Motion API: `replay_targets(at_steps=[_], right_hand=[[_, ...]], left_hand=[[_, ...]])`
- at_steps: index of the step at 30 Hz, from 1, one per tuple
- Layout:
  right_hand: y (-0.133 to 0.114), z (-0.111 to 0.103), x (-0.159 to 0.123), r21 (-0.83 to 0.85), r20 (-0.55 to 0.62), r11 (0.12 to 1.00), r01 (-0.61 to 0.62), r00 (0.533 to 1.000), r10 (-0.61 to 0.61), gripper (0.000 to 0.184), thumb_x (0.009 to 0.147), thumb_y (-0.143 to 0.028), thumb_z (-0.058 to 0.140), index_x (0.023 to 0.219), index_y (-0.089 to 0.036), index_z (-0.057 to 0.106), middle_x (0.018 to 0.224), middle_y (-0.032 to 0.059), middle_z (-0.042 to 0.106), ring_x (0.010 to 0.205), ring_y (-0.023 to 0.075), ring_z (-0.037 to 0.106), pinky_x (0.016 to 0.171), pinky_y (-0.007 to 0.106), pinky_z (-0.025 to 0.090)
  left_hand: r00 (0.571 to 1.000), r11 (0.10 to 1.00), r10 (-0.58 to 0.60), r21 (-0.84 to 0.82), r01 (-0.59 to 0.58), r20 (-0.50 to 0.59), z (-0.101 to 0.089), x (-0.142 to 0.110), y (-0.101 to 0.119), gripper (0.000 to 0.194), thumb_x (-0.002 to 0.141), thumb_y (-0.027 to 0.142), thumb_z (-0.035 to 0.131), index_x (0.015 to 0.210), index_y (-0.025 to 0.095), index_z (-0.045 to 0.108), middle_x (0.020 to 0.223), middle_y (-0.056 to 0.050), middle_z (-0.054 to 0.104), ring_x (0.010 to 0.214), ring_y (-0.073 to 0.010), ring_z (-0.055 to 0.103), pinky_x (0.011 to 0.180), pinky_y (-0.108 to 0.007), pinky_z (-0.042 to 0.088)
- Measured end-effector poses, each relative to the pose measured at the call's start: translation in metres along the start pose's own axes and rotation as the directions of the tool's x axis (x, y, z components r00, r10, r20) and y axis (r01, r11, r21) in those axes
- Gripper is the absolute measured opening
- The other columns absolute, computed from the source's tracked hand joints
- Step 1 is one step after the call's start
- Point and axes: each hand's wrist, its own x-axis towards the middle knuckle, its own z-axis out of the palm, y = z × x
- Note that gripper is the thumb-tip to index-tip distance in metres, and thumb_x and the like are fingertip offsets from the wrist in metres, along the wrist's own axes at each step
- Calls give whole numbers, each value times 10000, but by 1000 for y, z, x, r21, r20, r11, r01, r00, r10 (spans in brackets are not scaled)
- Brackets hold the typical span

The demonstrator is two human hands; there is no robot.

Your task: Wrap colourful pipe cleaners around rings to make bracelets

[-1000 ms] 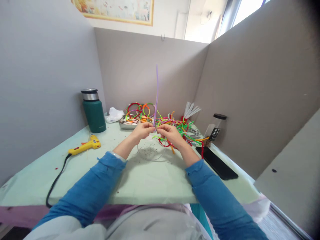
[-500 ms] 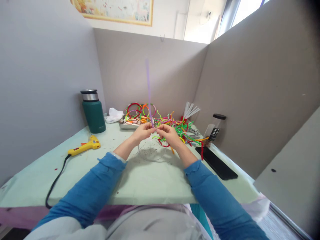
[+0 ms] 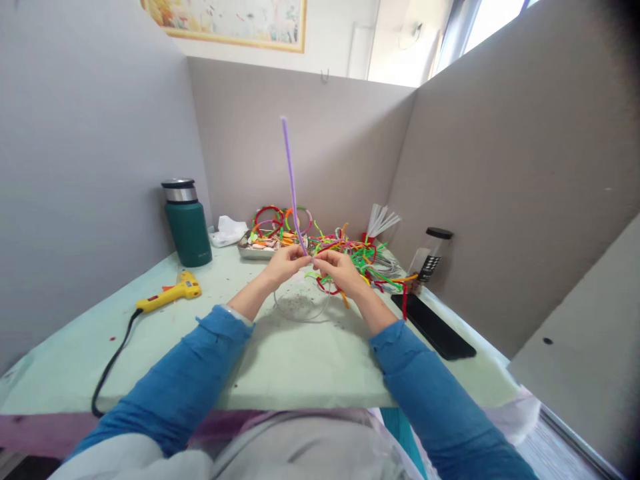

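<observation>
My left hand (image 3: pixel 286 265) pinches the lower end of a purple pipe cleaner (image 3: pixel 289 163), whose long free part stands up above the fingers and leans left. Close beside it, fingertips almost touching, my right hand (image 3: pixel 341 270) is closed in a pinch at the top of a thin pale hoop (image 3: pixel 303 321). The hoop hangs below both hands, over the table. The fingers hide the spot where pipe cleaner and hoop come together, so I cannot tell whether one is wound round the other.
Behind the hands lie a metal tray (image 3: pixel 257 254) of small pieces, finished-looking colourful rings (image 3: pixel 267 208) and a heap of pipe cleaners (image 3: pixel 367 257). Left are a yellow glue gun (image 3: pixel 167 295) and a green bottle (image 3: pixel 187 230). A black phone (image 3: pixel 435 327) and clear bottle (image 3: pixel 431 257) stand right.
The pipe cleaner's upper end has swung left and now looks sharp instead of smeared. The hoop has shifted slightly left. Both hands stay nearly in place.
</observation>
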Motion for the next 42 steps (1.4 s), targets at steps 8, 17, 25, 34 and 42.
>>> replay_targets(at_steps=[8,17,25,34,42], right_hand=[[2,1,1,-66,-17,998,18,1000,-19,204,721,-353,600,729,-150,604,633,0,598,509,87,455,485,221,348],[-1,4,0,-65,0,998,21,1000,-21,192,713,-343,603,701,-151,597,615,0,596,527,94,467,521,233,367],[2,9,1,-82,-18,997,7,1000,-8,163,699,-313,601,689,-151,600,612,4,607,519,97,488,517,232,385],[8,8,3,-36,-68,997,-68,996,66,175,683,-321,613,652,-150,594,587,3,608,463,84,452,480,230,361],[10,0,4,95,-55,989,-111,992,117,217,644,-351,662,692,-142,626,603,4,626,477,81,456,489,229,357]], left_hand=[[1000,1000,-20,-9,20,-20,2,0,2,230,675,360,630,711,153,535,490,62,443,424,-56,378,420,-194,267],[1000,1000,6,-18,-6,6,0,-1,3,200,701,329,617,696,163,507,450,64,447,401,-54,398,405,-181,258],[994,996,-90,-24,88,-59,2,0,5,206,655,296,646,636,155,497,466,73,415,367,-29,326,377,-182,223],[989,987,56,157,-34,-134,4,3,-6,222,695,360,626,704,165,521,573,41,541,394,-68,467,392,-196,329],[927,813,376,485,-322,-14,5,2,-8,162,693,185,621,854,165,626,835,-25,646,582,-90,534,604,-227,426]])
